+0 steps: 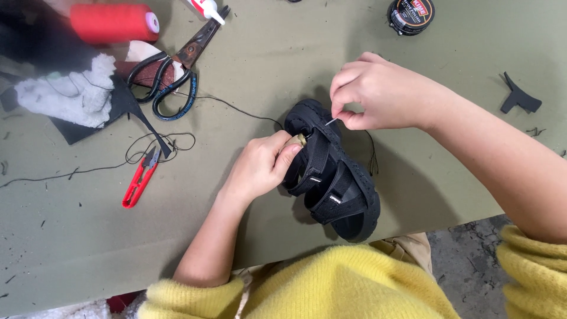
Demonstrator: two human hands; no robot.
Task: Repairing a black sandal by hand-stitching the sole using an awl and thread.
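Red thread snips (139,180) lie on the green tabletop (266,71). The left hand (260,165), grip clamped, holds a black sandal (333,171) there. The right hand (372,91) pinches a needle (332,122) at its strap.

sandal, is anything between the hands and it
Nothing visible. The left hand grips the black sandal at its strap, a thimble on one finger. The right hand pinches a needle at the sandal's toe end.
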